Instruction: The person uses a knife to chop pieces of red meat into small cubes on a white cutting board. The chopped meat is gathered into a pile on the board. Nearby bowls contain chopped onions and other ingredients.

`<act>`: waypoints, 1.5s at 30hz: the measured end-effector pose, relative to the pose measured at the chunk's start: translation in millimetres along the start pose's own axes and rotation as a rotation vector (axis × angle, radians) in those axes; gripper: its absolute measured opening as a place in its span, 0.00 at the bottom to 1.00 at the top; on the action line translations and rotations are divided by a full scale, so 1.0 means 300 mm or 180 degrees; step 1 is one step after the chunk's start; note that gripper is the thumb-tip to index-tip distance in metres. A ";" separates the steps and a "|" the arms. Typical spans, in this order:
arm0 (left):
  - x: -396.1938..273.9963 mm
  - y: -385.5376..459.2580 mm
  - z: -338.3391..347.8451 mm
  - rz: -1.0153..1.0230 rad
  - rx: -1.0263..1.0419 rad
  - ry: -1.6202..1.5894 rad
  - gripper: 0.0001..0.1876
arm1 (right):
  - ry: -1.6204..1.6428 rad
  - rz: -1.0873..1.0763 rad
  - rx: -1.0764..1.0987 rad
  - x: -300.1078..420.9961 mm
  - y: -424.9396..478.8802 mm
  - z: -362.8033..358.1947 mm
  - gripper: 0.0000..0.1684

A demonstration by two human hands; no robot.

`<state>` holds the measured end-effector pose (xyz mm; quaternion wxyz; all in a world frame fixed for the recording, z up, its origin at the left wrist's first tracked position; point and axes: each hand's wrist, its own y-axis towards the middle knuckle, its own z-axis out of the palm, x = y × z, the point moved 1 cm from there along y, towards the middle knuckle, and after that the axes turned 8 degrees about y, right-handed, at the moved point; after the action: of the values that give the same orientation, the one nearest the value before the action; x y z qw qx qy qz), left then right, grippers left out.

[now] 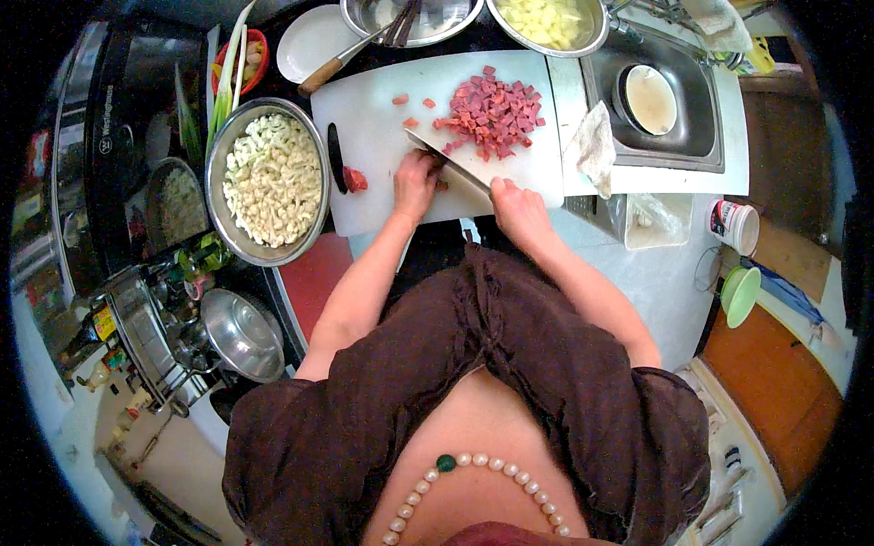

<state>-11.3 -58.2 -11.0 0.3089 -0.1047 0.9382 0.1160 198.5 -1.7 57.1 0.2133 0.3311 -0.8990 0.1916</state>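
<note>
My right hand [517,207] grips the handle of a wide-bladed kitchen knife [459,164], its blade slanting up and left over a white plastic cutting board [372,147]. Beside the blade, the curled fingers of my left hand [415,181] rest on the board; whatever they hold down is mostly hidden. A small reddish scrap [441,185] shows by those fingers, near the blade. Beyond the knife lies a heap of diced red meat [497,112]. Several loose bits [428,103] are scattered left of it. A larger meat chunk [354,179] sits near the board's handle slot.
Left of the board stands a steel bowl [211,179] of cauliflower pieces. A steel bowl [603,27] of pale yellow cubes in water, a white plate [304,48] and a wooden-handled utensil [321,74] lie behind. At right, a cloth [594,147] hangs by the sink [707,130].
</note>
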 end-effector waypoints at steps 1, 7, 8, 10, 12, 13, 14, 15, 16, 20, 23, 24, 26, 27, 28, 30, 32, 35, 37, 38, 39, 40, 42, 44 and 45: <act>0.004 0.001 -0.007 -0.0074 -0.0009 0.0000 0.08 | -0.0037 -0.0062 -0.0015 0.009 0.012 -0.002 0.07; 0.070 -0.013 -0.108 -0.0617 -0.0434 -0.0118 0.09 | 0.0147 0.0126 -0.0305 -0.026 -0.027 -0.039 0.05; 0.073 -0.030 -0.114 -0.0507 -0.0418 -0.0033 0.10 | 0.0187 0.0086 -0.0253 -0.027 -0.047 -0.049 0.06; 0.070 -0.053 -0.114 -0.0277 -0.0343 0.0053 0.12 | 0.0200 -0.0046 -0.0003 -0.036 -0.079 -0.059 0.06; 0.056 -0.067 -0.099 -0.0042 -0.0210 0.0058 0.14 | 0.0195 -0.0114 0.0178 -0.040 -0.089 -0.059 0.06; 0.048 -0.068 -0.091 0.0002 -0.0098 0.0031 0.13 | 0.0184 -0.0119 0.0235 -0.043 -0.092 -0.052 0.05; 0.040 -0.069 -0.081 0.0049 0.0016 0.0003 0.13 | 0.0173 -0.0122 0.0291 -0.047 -0.095 -0.045 0.05; 0.037 -0.068 -0.075 0.0096 0.0129 -0.0022 0.13 | 0.0183 -0.0052 0.0223 -0.053 -0.096 -0.038 0.05; 0.035 -0.066 -0.072 0.0154 0.0219 0.0050 0.13 | 0.0194 0.0020 0.0153 -0.061 -0.095 -0.031 0.05; 0.034 -0.049 -0.058 0.0246 0.0390 0.0258 0.12 | 0.0315 0.0256 -0.0237 -0.098 -0.084 -0.041 0.06; 0.019 -0.002 -0.025 -0.0168 0.0271 0.0149 0.11 | 0.0388 0.0316 -0.0341 -0.086 -0.090 -0.087 0.08; 0.006 0.020 -0.017 -0.0402 0.0357 0.0064 0.09 | 0.0385 0.0355 -0.0304 -0.086 -0.095 -0.092 0.08; -0.012 0.045 -0.008 -0.0670 0.0426 0.0064 0.08 | 0.0380 0.0428 -0.0228 -0.085 -0.105 -0.098 0.09; -0.013 0.050 -0.007 -0.0710 0.0408 0.0156 0.08 | 0.0353 0.0407 -0.0229 -0.081 -0.110 -0.099 0.08; -0.014 0.053 -0.006 -0.0750 0.0389 0.0248 0.08 | 0.0327 0.0385 -0.0229 -0.075 -0.115 -0.100 0.08; -0.019 0.053 -0.009 -0.0871 0.0297 0.0114 0.08 | 0.0324 0.0361 -0.0249 -0.061 -0.125 -0.099 0.08; -0.027 0.049 -0.017 -0.0806 0.0202 0.0000 0.08 | 0.0372 0.0359 -0.0290 -0.045 -0.133 -0.096 0.09; -0.035 0.044 -0.036 -0.0493 0.0096 -0.0067 0.08 | 0.0214 0.0279 -0.0212 -0.044 -0.147 -0.075 0.09; -0.026 0.039 -0.028 -0.0373 0.0079 -0.0026 0.09 | 0.0196 0.0224 -0.0188 -0.034 -0.146 -0.068 0.09; -0.020 0.035 -0.024 -0.0366 0.0097 -0.0048 0.09 | 0.0187 0.0196 -0.0176 -0.030 -0.146 -0.066 0.09; -0.018 0.036 -0.023 -0.0360 0.0112 -0.0070 0.10 | 0.0119 0.0160 -0.0144 -0.029 -0.145 -0.066 0.07; -0.016 0.036 -0.022 -0.0354 0.0126 -0.0093 0.10 | 0.0051 0.0123 -0.0111 -0.028 -0.144 -0.067 0.06; -0.017 0.038 -0.024 -0.0319 0.0168 -0.0013 0.09 | -0.0173 0.0101 -0.0039 -0.021 -0.143 -0.067 0.06; -0.022 0.044 -0.026 -0.0365 0.0173 -0.0010 0.09 | -0.0485 0.0131 0.0041 -0.001 -0.137 -0.066 0.06; -0.028 0.047 -0.025 -0.0432 0.0151 -0.0043 0.09 | -0.0503 0.0100 0.0049 0.010 -0.131 -0.062 0.07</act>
<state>-12.6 -45.9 2.1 0.3248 -0.1600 0.9293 0.0732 227.9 -22.1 82.0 0.1361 0.3327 -0.9166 0.1751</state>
